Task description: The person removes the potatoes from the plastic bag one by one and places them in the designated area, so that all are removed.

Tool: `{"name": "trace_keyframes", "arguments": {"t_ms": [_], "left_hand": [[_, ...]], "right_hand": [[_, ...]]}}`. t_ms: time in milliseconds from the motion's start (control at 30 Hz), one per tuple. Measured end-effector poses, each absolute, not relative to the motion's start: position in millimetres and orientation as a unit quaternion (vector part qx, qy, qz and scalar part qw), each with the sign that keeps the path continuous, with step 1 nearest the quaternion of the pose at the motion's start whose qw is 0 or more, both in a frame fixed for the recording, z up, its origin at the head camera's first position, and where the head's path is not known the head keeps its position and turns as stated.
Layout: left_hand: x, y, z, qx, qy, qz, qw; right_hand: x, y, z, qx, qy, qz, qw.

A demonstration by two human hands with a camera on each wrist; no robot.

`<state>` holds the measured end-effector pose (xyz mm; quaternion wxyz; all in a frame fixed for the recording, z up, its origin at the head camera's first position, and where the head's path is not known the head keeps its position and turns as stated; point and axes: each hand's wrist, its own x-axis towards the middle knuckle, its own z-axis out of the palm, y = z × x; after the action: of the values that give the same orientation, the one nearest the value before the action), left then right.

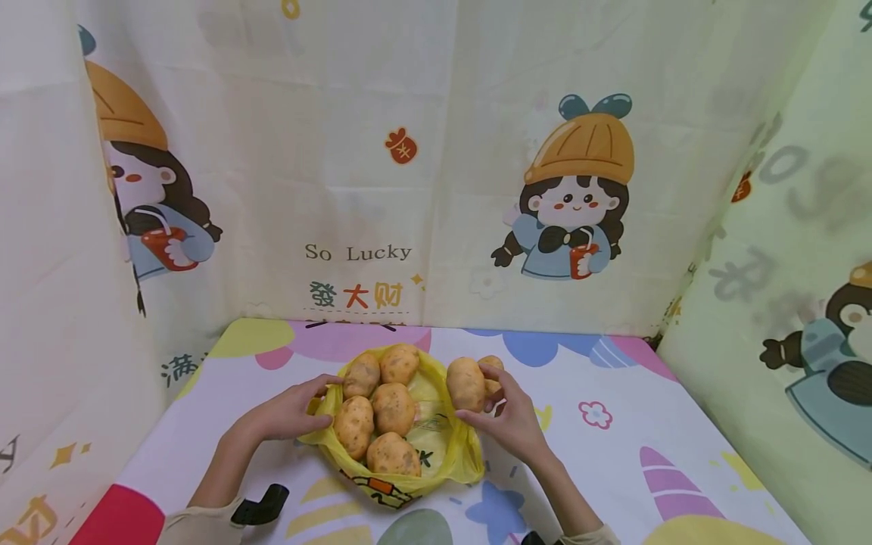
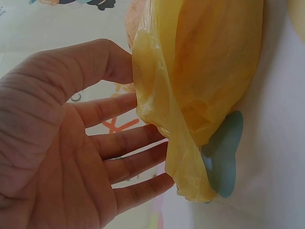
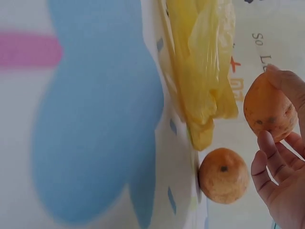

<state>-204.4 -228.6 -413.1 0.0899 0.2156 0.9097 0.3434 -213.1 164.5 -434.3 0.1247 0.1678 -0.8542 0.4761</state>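
My right hand grips a potato between thumb and fingers, raised at the right rim of a yellow plastic bag. In the right wrist view this potato shows dark spots and stands clear of the table. A second potato lies on the table beside the bag, partly behind my right hand in the head view. My left hand touches the bag's left rim with thumb and fingers spread. The left wrist view shows those fingers fairly straight against the bag's loose flap. Several potatoes lie inside the open bag.
A patterned cloth covers the table. Printed fabric hangs behind it and along both sides. Black bands sit at my wrists, near the cream sleeves.
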Motion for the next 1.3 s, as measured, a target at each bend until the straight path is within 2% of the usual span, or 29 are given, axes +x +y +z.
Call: {"name": "trace_keyframes", "arguments": {"t_ms": [600, 1300], "left_hand": [[-204.3, -228.8, -414.1, 0.215, 0.91, 0.342, 0.089], [-205.1, -227.7, -413.1, 0.2, 0.916, 0.334, 0.094]], "right_hand": [[-212.2, 197.4, -426.1, 0.108, -0.859, 0.478, 0.148], [-212.1, 229.0, -421.4, 0.023, -0.854, 0.505, 0.122]]}}
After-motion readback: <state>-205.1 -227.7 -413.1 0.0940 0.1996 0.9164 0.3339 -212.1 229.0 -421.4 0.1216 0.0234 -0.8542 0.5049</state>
